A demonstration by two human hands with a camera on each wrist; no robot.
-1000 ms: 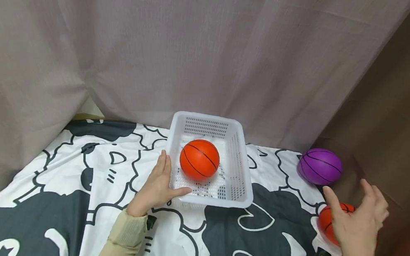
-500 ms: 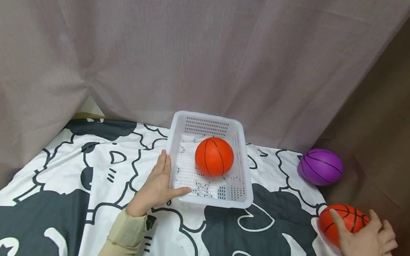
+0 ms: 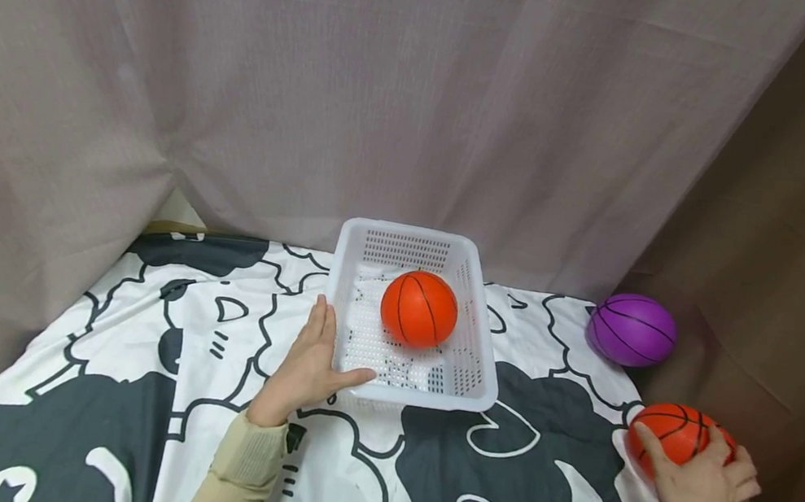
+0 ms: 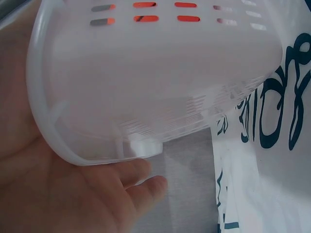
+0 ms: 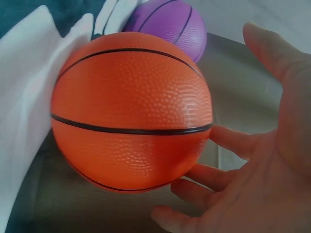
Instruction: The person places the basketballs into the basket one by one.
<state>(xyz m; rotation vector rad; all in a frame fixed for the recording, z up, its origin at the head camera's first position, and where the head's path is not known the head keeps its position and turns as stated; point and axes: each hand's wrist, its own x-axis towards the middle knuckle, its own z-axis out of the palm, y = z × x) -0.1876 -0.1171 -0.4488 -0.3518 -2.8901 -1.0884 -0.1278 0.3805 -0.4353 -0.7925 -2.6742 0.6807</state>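
Note:
My left hand (image 3: 305, 363) rests against the left side of a white plastic basket (image 3: 482, 366), fingers straight along the rim and thumb at the near left corner. In the left wrist view, its fingertips (image 4: 153, 191) lie right at the basket's rim. Inside the basket sits an orange toy basketball (image 3: 419, 309), toward its right side. Over at the far right, my right hand (image 3: 705, 483) reaches round a second orange basketball (image 3: 678, 431). Its fingertips are at that ball's side in the right wrist view, while the thumb (image 5: 272, 51) stands away from it.
A purple basketball (image 3: 631, 330) lies behind the second orange ball. A patterned black-and-white cloth (image 3: 366, 460) covers the surface. Grey-brown curtains (image 3: 418, 105) hang behind and along the right side, close to both outer balls.
My right hand has moved down and round to the right side of the second orange ball, then closer against it. The basket's ball has rolled right and slightly back. My left hand stays put.

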